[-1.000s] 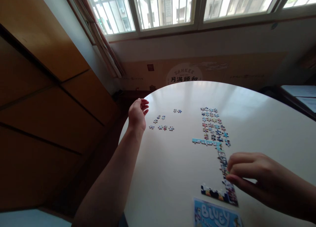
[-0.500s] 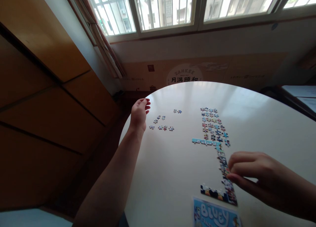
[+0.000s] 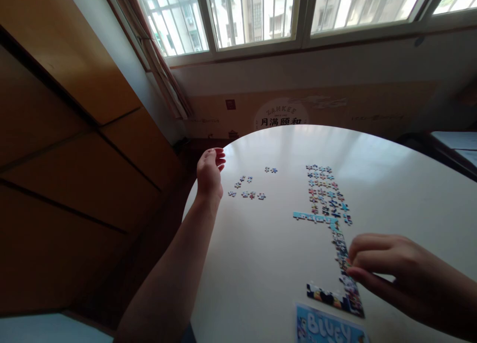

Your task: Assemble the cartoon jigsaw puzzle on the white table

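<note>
My right hand is closed in a pinch at the right edge of the joined puzzle border; what its fingertips hold is too small to make out. My left hand rests at the table's left edge, its fingers loosely curled and apart, with nothing visible in it. Beyond the border lie rows of loose puzzle pieces. Several more loose pieces are scattered to the right of my left hand. The border has a light blue strip at its far end and a dark strip at its near end.
A blue Bluey picture sheet lies at the near edge of view, below the border. The round white table stands near a wall with windows. Wooden cabinet panels are on the left, and a dark chair-like shape is at the far right.
The whole view has shifted slightly, so the table and puzzle appear a little lower and further right. Both hands keep nearly the same pose, with my right hand still at the border.
</note>
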A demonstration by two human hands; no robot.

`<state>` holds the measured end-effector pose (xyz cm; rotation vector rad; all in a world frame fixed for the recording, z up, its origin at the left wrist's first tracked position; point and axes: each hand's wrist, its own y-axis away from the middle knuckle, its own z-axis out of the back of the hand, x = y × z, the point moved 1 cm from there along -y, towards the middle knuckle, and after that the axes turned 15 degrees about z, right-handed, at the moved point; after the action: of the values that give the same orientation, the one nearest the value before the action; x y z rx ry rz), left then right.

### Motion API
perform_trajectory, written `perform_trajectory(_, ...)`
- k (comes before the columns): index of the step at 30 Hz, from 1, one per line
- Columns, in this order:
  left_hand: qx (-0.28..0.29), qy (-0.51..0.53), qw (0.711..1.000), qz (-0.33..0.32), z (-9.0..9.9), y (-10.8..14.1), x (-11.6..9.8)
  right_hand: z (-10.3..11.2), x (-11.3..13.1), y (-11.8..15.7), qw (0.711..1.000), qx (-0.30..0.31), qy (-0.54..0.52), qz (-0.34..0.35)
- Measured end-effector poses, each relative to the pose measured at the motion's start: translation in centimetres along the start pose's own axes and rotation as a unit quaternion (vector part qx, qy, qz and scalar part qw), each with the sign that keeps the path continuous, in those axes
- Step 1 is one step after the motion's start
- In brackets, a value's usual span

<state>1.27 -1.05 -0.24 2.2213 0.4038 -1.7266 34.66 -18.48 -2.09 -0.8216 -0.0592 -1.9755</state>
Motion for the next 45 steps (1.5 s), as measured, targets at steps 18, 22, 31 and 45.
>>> perform_trajectory(18, 0.025, -0.049, 0.998, 0.011, -0.3, 0.5, 0.1, 0.2, 0.4, -0.4, 1.0, -0.006, 0.019, -0.003)
perform_trajectory(22, 0.029, -0.082, 0.996, -0.009, -0.5, 0.5, 0.4, 0.2, 0.7, -0.6, 1.0, -0.008, 0.015, -0.006)
perform_trajectory(31, 0.035, -0.131, 0.989, -0.061, -0.9, 0.2, 0.9, 0.6, 0.4, -1.2, 1.0, -0.008, 0.003, -0.012)
perform_trajectory(45, 0.065, -0.236, 0.958, -0.15, -1.2, -0.4, 2.5, 1.7, -2.5, -0.6, 0.997, -0.071, 0.016, -0.016)
